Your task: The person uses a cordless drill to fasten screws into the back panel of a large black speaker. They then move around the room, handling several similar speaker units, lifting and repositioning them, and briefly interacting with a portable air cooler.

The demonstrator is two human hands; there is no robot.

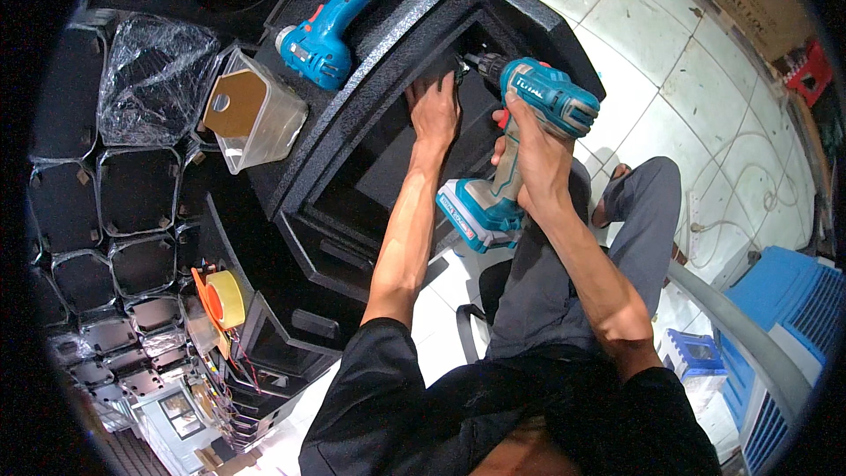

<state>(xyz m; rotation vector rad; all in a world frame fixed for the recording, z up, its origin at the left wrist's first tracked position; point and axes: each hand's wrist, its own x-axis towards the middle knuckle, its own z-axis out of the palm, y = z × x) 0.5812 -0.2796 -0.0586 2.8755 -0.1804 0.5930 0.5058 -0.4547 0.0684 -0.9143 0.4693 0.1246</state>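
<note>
Your black sleeves fill the lower edge, both forearms reaching up and away from you.

Right hand (529,154): closed around the handle of the teal cordless drill (520,137), battery base pointing back toward you, chuck aimed into the recess of the black textured speaker cabinet (370,123).

Left hand (434,110): laid flat inside that same recess, fingers spread against the inner panel just beside the drill's tip. It holds nothing that shows; whether a screw sits under the fingertips cannot be told.

Second teal drill (339,18): lying unused on the cabinet's top face, well apart from your hands.

Clear plastic box (256,115): resting on the cabinet's upper left edge, with a tan piece inside it.

Roll of yellow tape (225,298): hanging at the cabinet's lower left side.

Handling note: keep the bit square to the panel, your wrist in line behind the drill. Keep the left fingertips off the bit's path while they steady the panel. Squeeze the trigger gently at first, so the tip does not skate across the textured coating.
</note>
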